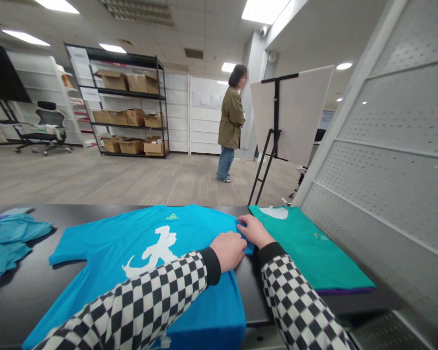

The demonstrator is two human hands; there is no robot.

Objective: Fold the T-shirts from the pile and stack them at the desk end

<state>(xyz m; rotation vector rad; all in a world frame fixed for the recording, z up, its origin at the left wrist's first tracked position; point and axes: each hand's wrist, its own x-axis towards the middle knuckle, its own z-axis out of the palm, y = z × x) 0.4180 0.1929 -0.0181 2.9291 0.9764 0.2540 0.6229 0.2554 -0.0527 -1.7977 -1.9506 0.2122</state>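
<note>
A bright blue T-shirt (138, 248) with a white figure print lies spread flat on the black table (18, 296). My left hand (229, 250) is closed on the shirt's right sleeve area, fingers curled into the fabric. My right hand (253, 229) pinches the same sleeve edge just beyond it, fingers pressed together on the cloth. Both arms wear black-and-white checkered sleeves. To the right lies a folded green T-shirt (310, 248), touching nothing but the table.
A pile of blue-teal garments (7, 238) sits at the table's left end. A grey perforated panel (394, 160) stands close on the right. Beyond the table are an easel board (292, 114), a person (231, 121) standing, and shelves with cardboard boxes (129, 104).
</note>
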